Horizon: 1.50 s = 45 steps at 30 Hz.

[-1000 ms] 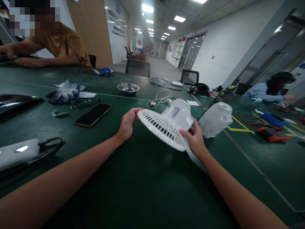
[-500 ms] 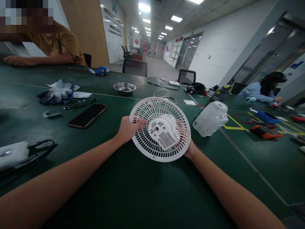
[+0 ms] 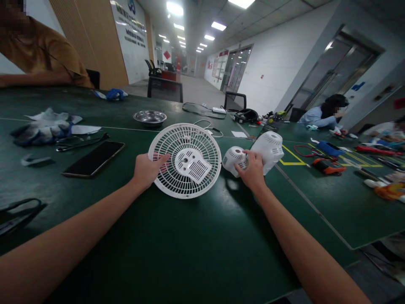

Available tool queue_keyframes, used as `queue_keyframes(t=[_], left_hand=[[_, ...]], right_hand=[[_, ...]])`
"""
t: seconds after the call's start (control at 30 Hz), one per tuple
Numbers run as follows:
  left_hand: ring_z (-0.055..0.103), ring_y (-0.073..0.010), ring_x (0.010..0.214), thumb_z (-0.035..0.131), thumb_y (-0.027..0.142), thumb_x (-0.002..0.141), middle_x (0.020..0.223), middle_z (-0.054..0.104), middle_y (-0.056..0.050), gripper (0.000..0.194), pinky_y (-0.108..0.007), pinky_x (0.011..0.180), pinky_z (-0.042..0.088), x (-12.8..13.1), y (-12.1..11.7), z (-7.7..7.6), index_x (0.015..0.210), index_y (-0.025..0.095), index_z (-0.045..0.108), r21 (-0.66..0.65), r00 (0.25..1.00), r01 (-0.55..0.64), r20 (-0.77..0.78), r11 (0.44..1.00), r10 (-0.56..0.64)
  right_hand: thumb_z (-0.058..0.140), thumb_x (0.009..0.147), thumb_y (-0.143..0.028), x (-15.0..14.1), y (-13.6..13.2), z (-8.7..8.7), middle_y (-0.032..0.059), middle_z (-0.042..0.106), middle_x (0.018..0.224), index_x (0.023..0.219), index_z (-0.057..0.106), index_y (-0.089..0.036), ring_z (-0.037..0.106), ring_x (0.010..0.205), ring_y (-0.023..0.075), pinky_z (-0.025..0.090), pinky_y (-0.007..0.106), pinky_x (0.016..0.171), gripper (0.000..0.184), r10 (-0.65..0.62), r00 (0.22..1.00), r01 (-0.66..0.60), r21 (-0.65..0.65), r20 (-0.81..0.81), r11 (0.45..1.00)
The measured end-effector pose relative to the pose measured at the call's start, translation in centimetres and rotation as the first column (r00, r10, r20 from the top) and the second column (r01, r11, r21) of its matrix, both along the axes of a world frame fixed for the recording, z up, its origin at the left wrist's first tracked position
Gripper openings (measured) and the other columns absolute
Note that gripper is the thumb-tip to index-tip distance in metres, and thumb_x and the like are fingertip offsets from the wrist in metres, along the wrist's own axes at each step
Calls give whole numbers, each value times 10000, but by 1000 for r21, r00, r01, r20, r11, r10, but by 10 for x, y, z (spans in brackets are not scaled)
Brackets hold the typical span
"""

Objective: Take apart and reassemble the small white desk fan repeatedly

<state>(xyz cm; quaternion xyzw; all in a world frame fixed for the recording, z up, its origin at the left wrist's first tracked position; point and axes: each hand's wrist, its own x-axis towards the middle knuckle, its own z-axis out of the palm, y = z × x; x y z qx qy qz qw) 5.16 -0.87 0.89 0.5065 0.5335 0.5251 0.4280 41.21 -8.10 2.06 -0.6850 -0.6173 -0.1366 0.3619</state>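
A round white fan grille [image 3: 193, 166] with a slotted centre plate faces me, raised above the green table. My left hand [image 3: 147, 169] is closed on its left rim, thumb over the bars and fingers behind. To the right, my right hand [image 3: 253, 169] grips a small rounded white motor cover [image 3: 233, 159] with vent slots, held apart from the grille. Just behind that hand is a larger white plastic housing [image 3: 269, 147], standing tilted on the table; the hand overlaps its lower left side.
A phone [image 3: 94, 159], work gloves [image 3: 47, 126] and a metal bowl [image 3: 149, 118] lie to the left. Cables [image 3: 207, 126] are behind the grille. An orange multimeter [image 3: 329, 166] sits to the right. Two people at the table are a mustard sleeve [image 3: 53, 55] and a blue sleeve [image 3: 316, 117].
The motor cover has come away from the back of the grille and moved right in my right hand. The grille turned its inner side toward me and shifted left. The view swung right.
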Motion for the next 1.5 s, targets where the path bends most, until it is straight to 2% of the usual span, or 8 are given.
queue_keyframes(t=[0.17,0.43,0.67,0.8,1.03,1.23,1.37,1.5], left_hand=[[781,-239,727,825,275,817,825,798,-67,180,-354,650,649,-3,3,-4,928,148,762,19,999,46,-22,999,-45],[784,-241,754,811,254,830,863,802,-71,161,-364,671,656,-4,2,-2,946,159,754,3,998,64,-2,998,-64],[790,-247,777,798,258,833,896,806,-85,160,-384,694,663,-6,4,-5,953,164,750,23,996,86,37,996,-87],[788,-247,769,805,250,818,879,804,-88,170,-376,686,665,-5,7,-7,945,147,759,38,994,88,56,995,-90],[790,-246,768,815,266,816,859,803,-78,176,-381,709,661,-3,4,-2,927,148,747,6,996,71,52,997,-71],[790,-244,779,809,255,822,885,804,-83,177,-383,711,660,-4,3,-1,950,149,747,7,995,86,49,996,-86],[793,-253,803,805,260,832,910,807,-85,170,-397,722,663,-5,4,-3,961,165,748,23,994,98,45,995,-99],[794,-261,798,796,254,837,913,807,-89,163,-394,691,659,-6,3,-2,971,175,748,7,995,99,8,995,-99]], right_hand=[[720,721,-330,32,-6,18,186,441,1461,1388,501,-215,401,1419,399,320,637,1167,711,-288,957,280,344,-27,896],[856,573,-503,72,12,-20,147,671,1273,1306,453,-224,655,1166,354,497,504,1039,882,-305,758,346,-41,-577,937],[884,583,-517,66,18,-7,163,700,1209,1206,497,-191,693,1098,345,542,522,980,803,-252,752,470,228,-609,853],[844,681,-499,42,17,13,158,674,1259,1264,456,-187,699,1104,302,564,480,963,767,-63,817,355,415,-573,838],[881,626,-513,-1,14,4,139,744,1143,1190,551,-208,718,1023,325,556,478,926,720,-90,839,146,63,-537,987],[860,600,-567,51,11,5,162,731,1166,1234,513,-194,706,1037,333,538,485,919,814,-177,831,305,165,-527,938],[854,590,-574,89,8,2,164,719,1181,1224,507,-199,689,1075,349,507,519,966,815,-300,792,398,77,-531,914],[800,668,-592,98,9,0,165,709,1217,1309,481,-185,686,1088,336,501,511,982,823,-224,803,360,149,-553,921]])
